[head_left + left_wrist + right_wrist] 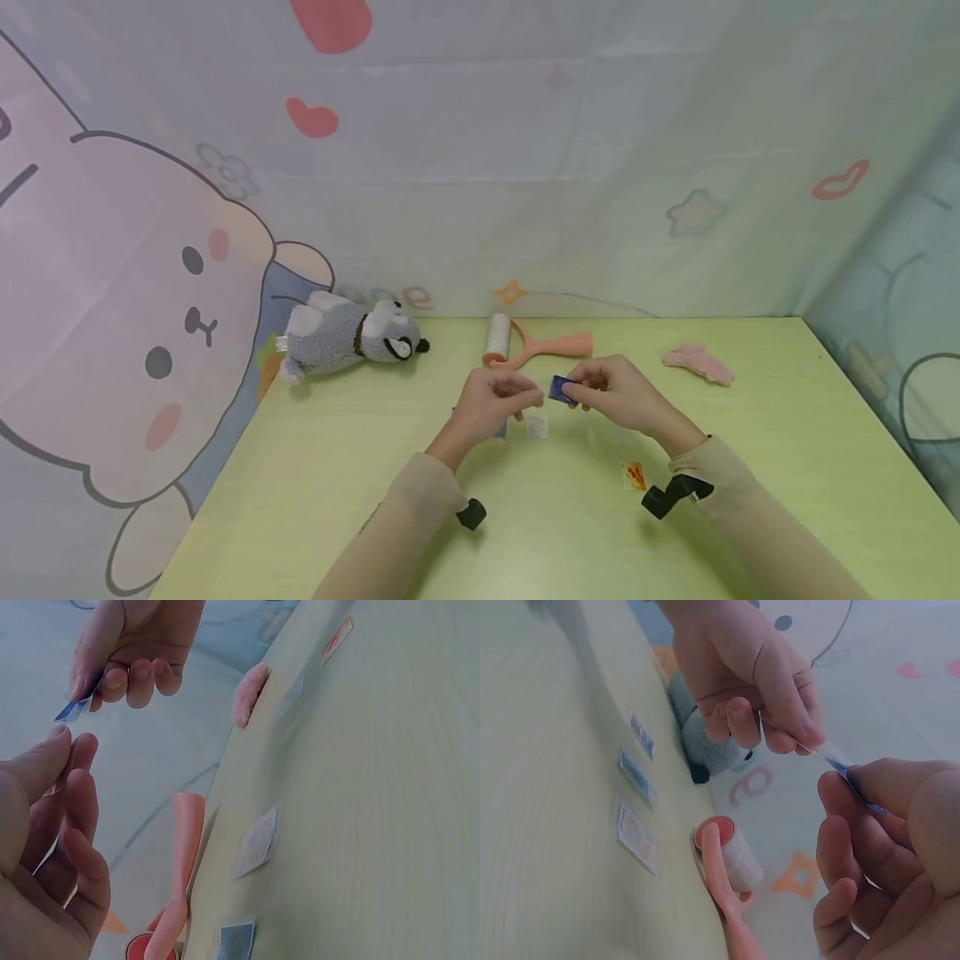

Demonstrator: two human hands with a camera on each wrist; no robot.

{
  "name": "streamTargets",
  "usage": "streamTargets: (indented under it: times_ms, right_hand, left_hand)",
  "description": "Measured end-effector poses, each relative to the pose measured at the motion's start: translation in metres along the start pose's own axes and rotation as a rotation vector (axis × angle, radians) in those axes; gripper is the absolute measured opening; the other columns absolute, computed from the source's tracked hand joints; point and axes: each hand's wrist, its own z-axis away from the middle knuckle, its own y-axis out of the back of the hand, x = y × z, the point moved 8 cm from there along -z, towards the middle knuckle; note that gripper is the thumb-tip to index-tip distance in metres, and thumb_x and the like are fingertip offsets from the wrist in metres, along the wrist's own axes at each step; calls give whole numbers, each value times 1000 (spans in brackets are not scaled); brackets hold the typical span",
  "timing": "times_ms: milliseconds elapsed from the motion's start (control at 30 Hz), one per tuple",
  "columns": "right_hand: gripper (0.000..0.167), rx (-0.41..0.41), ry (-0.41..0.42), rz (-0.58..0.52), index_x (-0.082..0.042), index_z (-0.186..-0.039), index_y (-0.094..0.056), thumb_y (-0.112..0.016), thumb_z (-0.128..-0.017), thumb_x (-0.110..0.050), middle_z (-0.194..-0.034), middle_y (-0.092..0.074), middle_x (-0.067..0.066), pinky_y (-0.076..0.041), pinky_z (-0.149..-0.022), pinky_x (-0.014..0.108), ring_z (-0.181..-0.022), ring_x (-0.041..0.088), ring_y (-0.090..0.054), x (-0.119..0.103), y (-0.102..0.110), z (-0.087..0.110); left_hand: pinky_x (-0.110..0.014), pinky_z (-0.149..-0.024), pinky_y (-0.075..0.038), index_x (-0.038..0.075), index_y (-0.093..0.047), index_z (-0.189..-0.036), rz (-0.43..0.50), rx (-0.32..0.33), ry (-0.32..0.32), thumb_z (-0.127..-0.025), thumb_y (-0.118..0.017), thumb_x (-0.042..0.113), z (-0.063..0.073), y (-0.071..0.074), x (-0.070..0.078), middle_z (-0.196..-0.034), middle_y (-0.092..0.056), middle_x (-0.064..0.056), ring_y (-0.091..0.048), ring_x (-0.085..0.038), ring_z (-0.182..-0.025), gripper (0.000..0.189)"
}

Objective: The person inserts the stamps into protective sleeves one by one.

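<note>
Thumb and fingers of my right hand (618, 392) pinch a small blue stamp (558, 388) by its edge, above the table. Facing it, my left hand (491, 404) pinches a thin clear sleeve (52, 789) between thumb and index finger. In the right wrist view the sleeve's edge meets the blue stamp between the two hands. Under the hands, a pale stamp (537, 426) lies on the table, with a blue-green stamp (236, 941) beside it, partly hidden by the left hand in the head view. Nearer the right forearm lies an orange-and-yellow stamp (633, 476).
A lint roller (558, 344) with an orange handle lies behind the hands. At the back left rests a grey plush dog (330, 342); a pink fuzzy piece (698, 364) is at the right. Another clear sleeve (291, 697) lies flat on the table (795, 433). A printed curtain hangs behind.
</note>
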Motion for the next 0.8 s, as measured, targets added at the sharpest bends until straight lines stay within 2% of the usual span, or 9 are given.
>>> streamTargets:
  times_ms: [100,167,267,333,500,600,700,800]
  right_hand:
    - [15,-2,-2,6,-13,-97,-79,-70,-104,-23,-83,-74,9,-43,-57,28,-68,24,-61,0,0,1]
    - [14,-3,-2,13,-13,-97,-79,-70,-103,-23,-82,-73,8,-43,-56,28,-67,24,-61,0,0,1]
    - [13,-2,-3,22,-14,-97,-79,-71,-103,-23,-79,-72,3,-43,-55,28,-65,21,-59,0,0,2]
    - [13,-2,2,29,-14,-96,-79,-72,-102,-23,-78,-71,1,-42,-55,28,-64,18,-58,-1,0,2]
    - [14,-20,18,54,-14,-95,-79,-73,-102,-24,-77,-70,1,-40,-53,27,-60,14,-54,-2,0,0]
    - [14,-34,31,74,-14,-93,-79,-73,-102,-23,-76,-69,0,-39,-52,26,-58,12,-51,-4,0,0]
    - [14,-39,40,84,-14,-93,-79,-73,-102,-22,-75,-68,-2,-40,-52,26,-58,12,-52,-7,1,0]
    - [13,-37,44,87,-14,-94,-78,-72,-102,-22,-75,-67,-2,-41,-53,26,-60,13,-54,-8,2,1]
  left_hand:
    - [-58,-72,-59,5,-82,-102,-32,-5,-24,-98,-78,23,0,0,2,-90,-81,-6,-70,-28,-66,19]
    - [-47,-65,-59,2,-82,-103,-56,-4,-42,-99,-77,22,0,1,4,-89,-81,-9,-68,-18,-61,21]
    - [-34,-58,-54,-1,-82,-103,-79,0,-66,-100,-76,21,0,1,7,-88,-80,-13,-67,-13,-57,23]
    - [-35,-58,-54,-2,-82,-103,-86,0,-75,-100,-75,21,0,1,8,-88,-80,-15,-67,-14,-57,23]
    - [-58,-68,-57,0,-82,-103,-72,-23,-77,-101,-73,22,1,-1,9,-91,-80,-15,-68,-29,-61,24]
    - [-52,-70,-59,1,-83,-102,-80,-32,-73,-102,-73,23,0,-2,9,-91,-80,-13,-68,-29,-61,24]
    - [-46,-69,-59,1,-83,-101,-90,-33,-75,-102,-73,23,0,-2,9,-90,-80,-13,-67,-21,-59,24]
    - [-53,-70,-59,4,-83,-101,-75,-32,-73,-101,-74,22,0,-2,9,-90,-80,-12,-67,-16,-58,20]
